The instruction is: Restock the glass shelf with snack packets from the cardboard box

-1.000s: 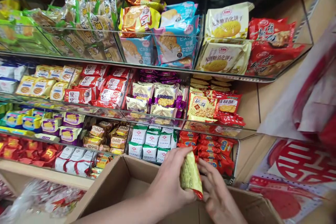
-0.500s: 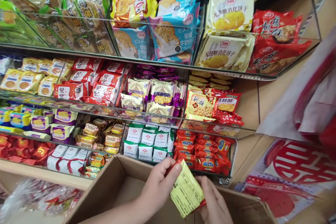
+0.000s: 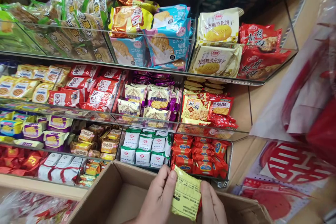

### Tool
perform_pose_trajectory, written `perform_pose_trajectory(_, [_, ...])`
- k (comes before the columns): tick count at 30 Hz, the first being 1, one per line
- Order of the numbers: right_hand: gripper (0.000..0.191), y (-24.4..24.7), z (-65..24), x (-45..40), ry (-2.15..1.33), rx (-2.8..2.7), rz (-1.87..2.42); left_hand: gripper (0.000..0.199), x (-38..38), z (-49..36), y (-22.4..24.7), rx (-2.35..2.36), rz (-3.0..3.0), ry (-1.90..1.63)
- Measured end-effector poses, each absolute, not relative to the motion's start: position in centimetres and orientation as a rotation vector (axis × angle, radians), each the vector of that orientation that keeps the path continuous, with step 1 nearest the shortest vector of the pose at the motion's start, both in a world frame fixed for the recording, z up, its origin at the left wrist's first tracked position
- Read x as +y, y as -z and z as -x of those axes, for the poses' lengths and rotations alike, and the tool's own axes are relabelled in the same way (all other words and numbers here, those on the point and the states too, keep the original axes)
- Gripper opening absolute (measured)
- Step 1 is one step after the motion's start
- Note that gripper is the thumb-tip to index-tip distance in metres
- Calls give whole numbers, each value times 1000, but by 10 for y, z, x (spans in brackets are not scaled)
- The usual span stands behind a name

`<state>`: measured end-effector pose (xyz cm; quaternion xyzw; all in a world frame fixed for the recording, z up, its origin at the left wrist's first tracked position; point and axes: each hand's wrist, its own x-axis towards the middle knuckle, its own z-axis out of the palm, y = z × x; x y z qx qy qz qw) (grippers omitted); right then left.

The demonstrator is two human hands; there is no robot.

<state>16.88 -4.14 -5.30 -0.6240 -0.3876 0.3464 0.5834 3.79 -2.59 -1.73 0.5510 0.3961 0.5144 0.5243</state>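
Between both hands is a small yellow snack packet (image 3: 186, 194) with red edges, its printed back turned up toward me. My left hand (image 3: 159, 196) pinches its left edge, thumb near the top corner. The packet's right edge is gripped by my right hand (image 3: 212, 203), whose thumb is mostly hidden. Below them stands an open cardboard box (image 3: 128, 190), and the packet is held above it. The nearest shelf goods are red packets (image 3: 202, 166) and white-and-green packets (image 3: 143, 155) just behind the hands.
Clear-fronted shelves hold rows of wrapped biscuits, with blue biscuit packs (image 3: 168, 43) and cream packs (image 3: 217, 28) on the top tier. Clear plastic bags (image 3: 39, 204) lie at the lower left. Red-and-white hanging bags (image 3: 296, 161) crowd the right side.
The packet has turned more upright between my hands, and both hands have shifted slightly. The view has tilted, so the shelves sit lower and a bit further left.
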Motion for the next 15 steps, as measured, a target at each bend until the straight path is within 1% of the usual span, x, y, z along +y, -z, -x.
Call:
perform_pose_trajectory(3, [56,43,-169,-47,-826,-965,1444,32,-27,-38,13,910,-1273,-1231])
perform_pose_trajectory(9, [47,29,-173,-57,-739,-1013,1408,38,-17,-39,13,937,-1214,-1267])
perform_pose_trajectory(11, [46,29,-179,-57,-600,-1095,1420,43,-14,-36,12,974,-1229,-1175])
perform_pose_trajectory(13, [45,30,-187,-56,-346,-1187,1408,48,-13,-32,7,1026,-1192,-1013])
perform_pose_trajectory(15, [41,32,-195,-55,-100,-1278,1323,55,-15,-28,-2,950,-1051,-828])
